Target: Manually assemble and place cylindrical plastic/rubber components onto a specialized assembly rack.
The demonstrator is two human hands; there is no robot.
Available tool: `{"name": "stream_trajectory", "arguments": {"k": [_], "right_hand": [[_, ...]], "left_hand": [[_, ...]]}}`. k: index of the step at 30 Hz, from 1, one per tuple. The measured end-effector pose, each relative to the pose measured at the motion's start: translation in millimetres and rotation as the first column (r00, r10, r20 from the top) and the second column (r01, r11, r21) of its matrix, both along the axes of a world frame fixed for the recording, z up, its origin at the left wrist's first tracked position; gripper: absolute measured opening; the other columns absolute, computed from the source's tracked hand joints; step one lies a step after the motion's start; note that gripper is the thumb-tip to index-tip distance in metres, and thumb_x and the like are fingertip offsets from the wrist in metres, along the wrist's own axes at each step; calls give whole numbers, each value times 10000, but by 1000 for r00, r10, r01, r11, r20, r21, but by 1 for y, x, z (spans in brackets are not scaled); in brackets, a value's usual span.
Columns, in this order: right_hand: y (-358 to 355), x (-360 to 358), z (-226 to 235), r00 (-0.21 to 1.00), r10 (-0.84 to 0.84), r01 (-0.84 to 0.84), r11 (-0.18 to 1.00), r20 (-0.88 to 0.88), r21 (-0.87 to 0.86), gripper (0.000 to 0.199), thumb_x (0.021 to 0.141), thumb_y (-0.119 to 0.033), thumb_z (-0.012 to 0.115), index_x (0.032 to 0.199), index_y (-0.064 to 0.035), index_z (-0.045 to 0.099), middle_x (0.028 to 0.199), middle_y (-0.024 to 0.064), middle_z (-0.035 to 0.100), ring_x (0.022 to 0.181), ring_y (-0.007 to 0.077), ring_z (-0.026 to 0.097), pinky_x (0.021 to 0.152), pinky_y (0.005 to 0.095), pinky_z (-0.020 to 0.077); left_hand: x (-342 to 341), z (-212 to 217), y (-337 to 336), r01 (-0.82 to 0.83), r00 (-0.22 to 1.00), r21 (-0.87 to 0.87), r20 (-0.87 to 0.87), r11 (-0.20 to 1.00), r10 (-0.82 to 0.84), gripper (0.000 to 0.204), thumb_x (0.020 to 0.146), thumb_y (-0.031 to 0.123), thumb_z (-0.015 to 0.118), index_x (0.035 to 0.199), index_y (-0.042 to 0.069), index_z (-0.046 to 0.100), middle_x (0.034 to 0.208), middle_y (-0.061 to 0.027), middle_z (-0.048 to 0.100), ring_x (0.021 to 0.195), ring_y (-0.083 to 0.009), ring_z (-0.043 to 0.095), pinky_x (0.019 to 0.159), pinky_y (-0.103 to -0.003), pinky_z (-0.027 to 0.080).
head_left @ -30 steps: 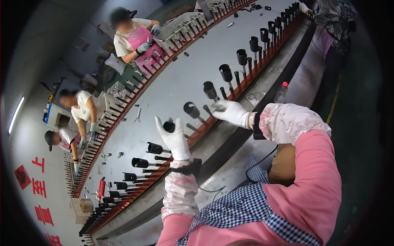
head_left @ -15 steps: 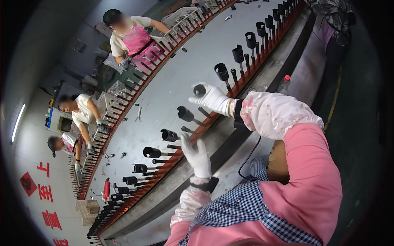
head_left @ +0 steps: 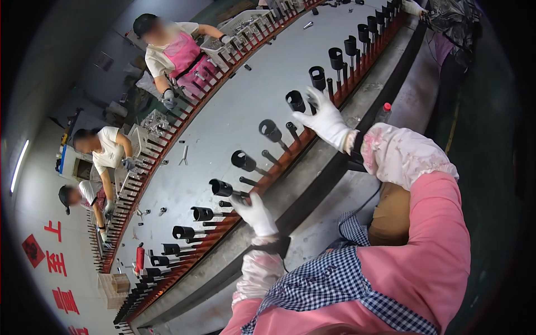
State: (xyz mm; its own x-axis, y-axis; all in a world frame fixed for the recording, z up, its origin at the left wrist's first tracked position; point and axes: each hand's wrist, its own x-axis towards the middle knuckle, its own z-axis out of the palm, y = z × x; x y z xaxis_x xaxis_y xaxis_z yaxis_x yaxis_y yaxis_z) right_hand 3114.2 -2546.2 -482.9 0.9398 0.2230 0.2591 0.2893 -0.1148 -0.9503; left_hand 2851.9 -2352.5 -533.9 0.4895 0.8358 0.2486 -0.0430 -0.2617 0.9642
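Note:
Black cup-shaped parts with a cut-out in the side stand on upright posts along the curved reddish-brown rail (head_left: 304,137). My right hand (head_left: 329,124), in a white glove, is beside one black cup (head_left: 295,101), its thumb and fingers spread apart. Whether it touches that cup I cannot tell. A greyer, slightly blurred cup (head_left: 269,130) sits on its post between my hands. My left hand (head_left: 255,215), also gloved in white, is lower down the rail with fingers apart, close to the stem of another black cup (head_left: 221,188). Neither hand visibly holds anything.
A broad grey table surface (head_left: 218,131) lies inside the rail, with small metal pieces and a red cylinder (head_left: 139,258) on it. Several people work along the far rail beside white baskets (head_left: 240,23). A red-capped bottle (head_left: 383,113) stands past my right wrist.
My right hand has left the greyish cup and moved right to another one. My left hand has shifted slightly down and left. The view has shifted a little.

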Motion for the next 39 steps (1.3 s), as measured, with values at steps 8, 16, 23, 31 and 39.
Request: {"name": "stream_trajectory", "arguments": {"k": [8,16,23,31,39], "right_hand": [[60,32,3,992,121,-124,986,-34,-110,446,887,-457,820,1179,-151,681,1080,146,765,1005,353,738,941,400,580],[-11,30,-57,888,454,-460,867,-75,-191,366,919,-285,738,1205,-60,701,1144,207,743,1100,379,716,966,422,556],[-97,131,-58,988,31,-44,996,-150,-81,685,870,-266,861,1453,-29,589,1344,220,691,1271,269,667,1067,368,529],[-49,184,-11,999,49,-50,998,-16,-30,602,865,-325,842,1393,-165,603,1140,155,736,1068,332,717,958,407,566],[-117,172,-53,941,260,-292,948,-217,-130,372,972,-294,731,1266,-69,697,1177,150,768,1120,272,737,1000,367,560]], "left_hand": [[55,18,-69,290,956,-31,45,956,-289,776,996,-105,554,1682,-6,206,1675,-205,358,1564,-320,364,1279,-403,303],[183,55,-52,122,982,-26,146,992,-117,792,959,13,785,1633,24,369,1284,-88,642,1114,-173,629,1002,-308,529],[148,-13,-92,7,998,-68,-63,998,-12,590,964,-20,665,1515,-34,456,1426,-173,599,1281,-261,589,1142,-392,428],[193,-14,-172,316,949,-50,31,948,-314,752,999,-35,630,1659,-24,269,1676,-222,375,1561,-323,375,1271,-432,318],[320,52,-173,218,976,0,-12,976,-218,776,972,31,743,1643,8,353,1492,-173,548,1295,-224,579,1153,-346,441]]}}
